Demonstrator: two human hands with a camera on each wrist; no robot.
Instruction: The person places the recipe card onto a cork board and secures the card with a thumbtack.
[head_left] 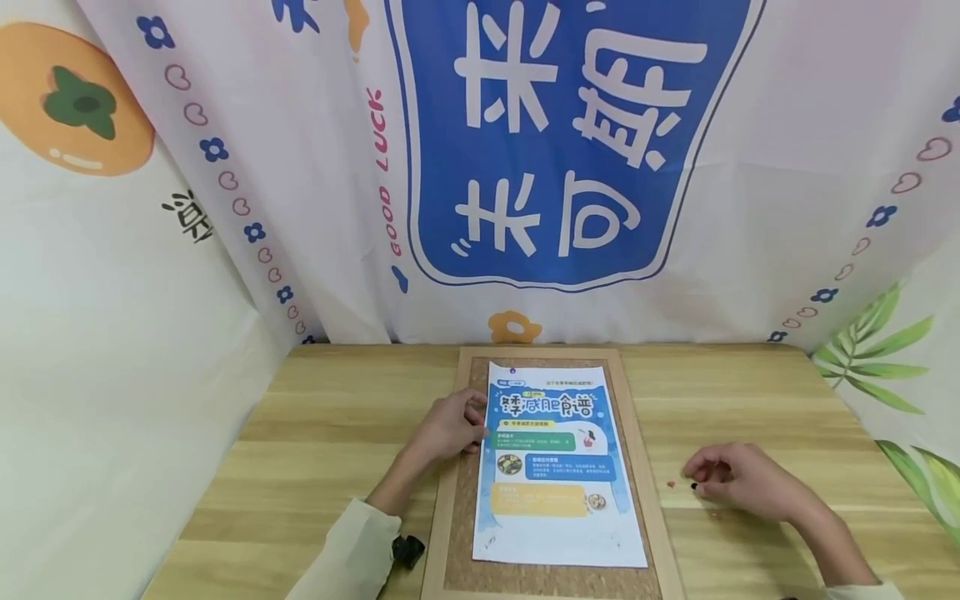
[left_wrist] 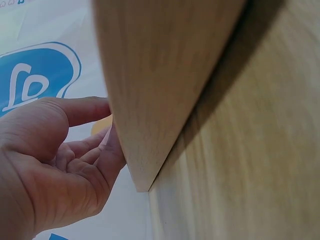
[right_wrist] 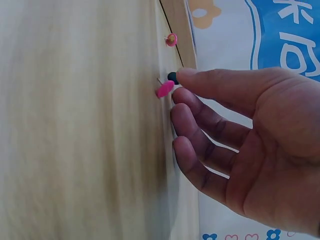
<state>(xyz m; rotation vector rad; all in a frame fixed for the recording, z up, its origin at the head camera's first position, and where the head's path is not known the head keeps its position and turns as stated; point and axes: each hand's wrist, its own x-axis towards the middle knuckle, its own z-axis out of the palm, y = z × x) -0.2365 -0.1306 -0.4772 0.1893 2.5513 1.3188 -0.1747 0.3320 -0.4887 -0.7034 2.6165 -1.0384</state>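
Note:
A printed sheet (head_left: 557,533) with blue, green and yellow panels lies on a wood-framed cork board (head_left: 461,533). One small purple pushpin (head_left: 513,371) sits at its top left. My left hand (head_left: 453,427) rests over the board's left side, fingertips at the sheet's left edge; the left wrist view catches its thumb (left_wrist: 90,110) against the frame's edge. To the right of the board, my right hand (head_left: 750,482) is low over the table, pinching a black pushpin (right_wrist: 173,78) at the thumb and index fingertips. A pink pushpin (right_wrist: 165,89) lies right beside it.
Another pink pushpin (right_wrist: 171,39) lies nearer the board's frame. The wooden table (head_left: 330,425) meets a printed curtain (head_left: 337,283) along its back edge. A black object (head_left: 408,551) sits at my left sleeve, by the frame.

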